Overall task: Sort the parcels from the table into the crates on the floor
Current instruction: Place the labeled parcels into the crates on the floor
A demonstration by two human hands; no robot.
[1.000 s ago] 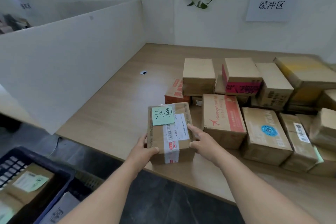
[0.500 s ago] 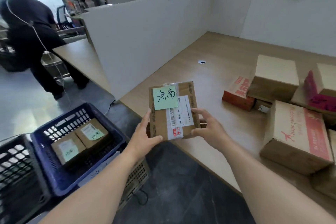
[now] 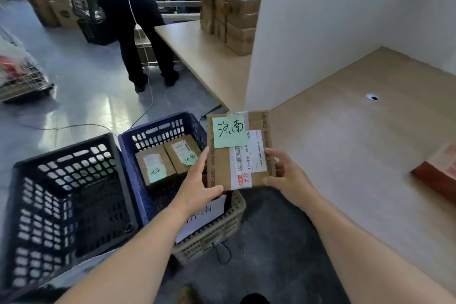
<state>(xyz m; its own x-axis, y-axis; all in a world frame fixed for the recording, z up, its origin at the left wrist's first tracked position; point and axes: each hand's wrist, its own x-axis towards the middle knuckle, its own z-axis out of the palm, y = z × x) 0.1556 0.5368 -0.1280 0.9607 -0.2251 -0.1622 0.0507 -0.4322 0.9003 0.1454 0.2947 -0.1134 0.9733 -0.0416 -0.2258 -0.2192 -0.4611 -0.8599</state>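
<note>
Both hands are holding the parcel (image 3: pixel 240 153) up off the tabletop (image 3: pixel 345 168), out past its near-left corner and over the floor. The left hand (image 3: pixel 197 185) is gripping the lower-left corner, thumb lying across the bottom of the front face and fingers running up the left side. The right hand (image 3: pixel 286 177) is pinching the lower-right edge, thumb on the front and fingers curling round behind. The green note (image 3: pixel 229 132) is facing up at the camera.

The blue crate (image 3: pixel 158 128) is sitting just left of and below the parcel. Two small parcels (image 3: pixel 154 165) are lying side by side in its far half, so the near half is looking roomy. The black crate (image 3: pixel 61 153) is butting against its left side, and a tan crate (image 3: pixel 217 232) is poking out underneath. The white divider (image 3: pixel 320 32) is standing right behind the parcel.

Both forearms are reaching forward from the bottom of the view, wrists angling in toward each other.
</note>
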